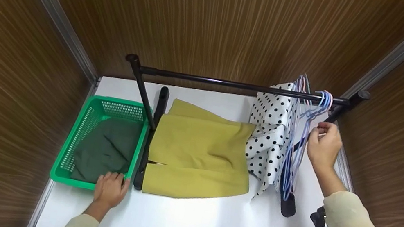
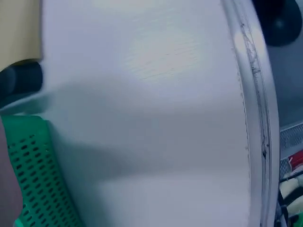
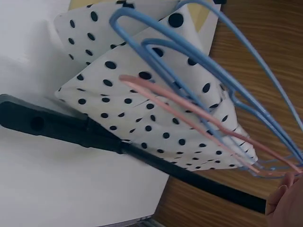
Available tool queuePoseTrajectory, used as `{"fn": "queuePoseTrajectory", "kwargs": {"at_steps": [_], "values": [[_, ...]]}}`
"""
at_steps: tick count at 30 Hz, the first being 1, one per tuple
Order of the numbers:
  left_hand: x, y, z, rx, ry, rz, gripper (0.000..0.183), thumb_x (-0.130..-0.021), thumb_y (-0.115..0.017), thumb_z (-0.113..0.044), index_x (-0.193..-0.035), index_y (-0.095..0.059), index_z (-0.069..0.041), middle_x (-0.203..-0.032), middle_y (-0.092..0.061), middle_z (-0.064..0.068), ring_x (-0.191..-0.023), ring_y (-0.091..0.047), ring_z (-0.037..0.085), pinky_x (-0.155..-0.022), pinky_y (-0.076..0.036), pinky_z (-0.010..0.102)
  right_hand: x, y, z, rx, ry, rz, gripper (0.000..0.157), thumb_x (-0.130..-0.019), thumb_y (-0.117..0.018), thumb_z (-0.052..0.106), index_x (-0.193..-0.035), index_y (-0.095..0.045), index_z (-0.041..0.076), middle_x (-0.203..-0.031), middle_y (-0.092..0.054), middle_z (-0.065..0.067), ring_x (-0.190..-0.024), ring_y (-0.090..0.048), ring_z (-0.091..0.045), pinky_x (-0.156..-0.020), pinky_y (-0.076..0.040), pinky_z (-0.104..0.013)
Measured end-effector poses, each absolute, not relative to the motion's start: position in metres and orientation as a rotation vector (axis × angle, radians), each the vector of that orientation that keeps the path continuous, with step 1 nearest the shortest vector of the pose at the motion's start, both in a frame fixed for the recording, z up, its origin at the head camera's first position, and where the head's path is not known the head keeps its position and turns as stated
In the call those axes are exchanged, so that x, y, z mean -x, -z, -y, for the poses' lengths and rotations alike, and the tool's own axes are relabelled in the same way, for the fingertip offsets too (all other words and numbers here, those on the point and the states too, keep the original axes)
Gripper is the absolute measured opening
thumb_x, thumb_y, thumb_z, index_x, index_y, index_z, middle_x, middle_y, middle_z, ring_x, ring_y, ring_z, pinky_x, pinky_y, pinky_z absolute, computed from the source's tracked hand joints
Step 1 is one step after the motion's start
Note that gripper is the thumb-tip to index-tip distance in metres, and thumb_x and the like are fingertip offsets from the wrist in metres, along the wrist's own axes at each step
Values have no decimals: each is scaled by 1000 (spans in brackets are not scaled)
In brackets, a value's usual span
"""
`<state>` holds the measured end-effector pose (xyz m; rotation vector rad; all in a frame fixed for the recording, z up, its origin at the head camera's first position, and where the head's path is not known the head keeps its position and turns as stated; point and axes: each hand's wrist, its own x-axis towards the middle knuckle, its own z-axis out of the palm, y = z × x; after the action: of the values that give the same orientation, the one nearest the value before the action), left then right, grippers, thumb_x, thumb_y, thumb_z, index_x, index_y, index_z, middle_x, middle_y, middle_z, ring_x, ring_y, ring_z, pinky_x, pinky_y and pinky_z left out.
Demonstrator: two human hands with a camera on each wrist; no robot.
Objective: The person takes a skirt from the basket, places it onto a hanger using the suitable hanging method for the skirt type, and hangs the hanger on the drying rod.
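My left hand (image 1: 111, 189) rests over the front rim of a green plastic basket (image 1: 65, 180), its fingertips at the dark green cloth (image 1: 108, 147) inside. In the left wrist view only the basket's perforated side (image 2: 35, 175) and an edge of the hand show. My right hand (image 1: 324, 147) is raised beside blue and pink hangers (image 1: 307, 124) on a black rail, its fingers loosely bent, with nothing visible between them. A white garment with black dots (image 1: 269, 133) hangs left of these hangers. The right wrist view shows a pink hanger (image 3: 189, 106) near the fingers.
The black garment rack (image 1: 207, 80) stands across the white table (image 1: 182, 226), with a foot (image 1: 288, 207) at the right. A mustard-yellow garment (image 1: 200, 146) lies flat between its posts. Brown wood-grain panels (image 1: 218, 20) enclose the back and both sides.
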<state>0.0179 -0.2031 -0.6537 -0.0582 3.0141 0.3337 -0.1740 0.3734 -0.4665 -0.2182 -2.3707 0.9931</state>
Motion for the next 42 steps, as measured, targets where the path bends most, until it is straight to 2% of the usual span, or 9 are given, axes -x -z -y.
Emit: {"fn": "queuePoseTrajectory", "kwargs": {"at_steps": [5, 10, 14, 23, 28, 31, 37, 42], "values": [[-15, 660, 198, 71, -292, -3033, 50, -103, -43, -43, -118, -67, -1, -108, -69, 15, -100, -59, 35, -87, -43, 53, 178, 473, -381, 191, -996, 2491, 25, -96, -52, 11, -103, -65, -10, -96, -66, -29, -88, -61, -42, -84, -43, -49], [-21, 665, 198, 53, -256, -3050, 50, -101, -47, -45, -117, -68, -2, -107, -69, 13, -99, -59, 32, -86, -44, 51, 177, 480, -376, 80, -975, 2546, 29, -100, -47, 11, -100, -63, -13, -94, -62, -36, -92, -59, -53, -84, -41, -60], [-27, 670, 198, 59, -237, -3045, 52, -100, -47, -47, -118, -68, -2, -110, -69, 13, -100, -59, 32, -86, -45, 50, 175, 484, -370, 66, -984, 2549, 27, -101, -45, 9, -98, -60, -13, -88, -59, -34, -88, -57, -54, -82, -40, -61], [-24, 670, 199, 48, -278, -3097, 50, -100, -50, -46, -116, -69, -2, -109, -70, 13, -101, -61, 33, -86, -45, 50, 173, 482, -367, 171, -996, 2446, 29, -100, -42, 11, -93, -58, -12, -89, -60, -35, -89, -57, -56, -83, -40, -61], [-22, 670, 199, 52, -277, -3094, 52, -99, -49, -47, -116, -69, -2, -108, -70, 14, -101, -61, 33, -87, -45, 50, 171, 474, -361, 177, -1034, 2388, 27, -99, -48, 12, -89, -60, -9, -85, -61, -31, -82, -57, -51, -79, -40, -57], [-22, 670, 199, 53, -273, -3109, 51, -99, -50, -46, -115, -69, -2, -107, -70, 14, -100, -61, 33, -86, -46, 50, 167, 468, -354, 156, -1068, 2343, 26, -98, -50, 12, -86, -60, -8, -77, -59, -25, -72, -54, -40, -71, -39, -48], [-22, 668, 199, 43, -284, -3133, 50, -99, -51, -46, -114, -70, -2, -107, -70, 14, -99, -61, 33, -86, -46, 50, 156, 463, -338, 155, -1120, 2251, 25, -97, -53, 12, -79, -59, -5, -65, -49, 0, -61, -41, -7, -61, -31, -24], [-24, 668, 197, 62, -292, -3102, 52, -99, -51, -47, -117, -69, -2, -111, -70, 14, -102, -61, 33, -88, -45, 50, 148, 460, -324, 118, -1208, 2197, 25, -96, -54, 13, -78, -58, -4, -65, -46, 18, -60, -40, 0, -61, -31, -19]]}}
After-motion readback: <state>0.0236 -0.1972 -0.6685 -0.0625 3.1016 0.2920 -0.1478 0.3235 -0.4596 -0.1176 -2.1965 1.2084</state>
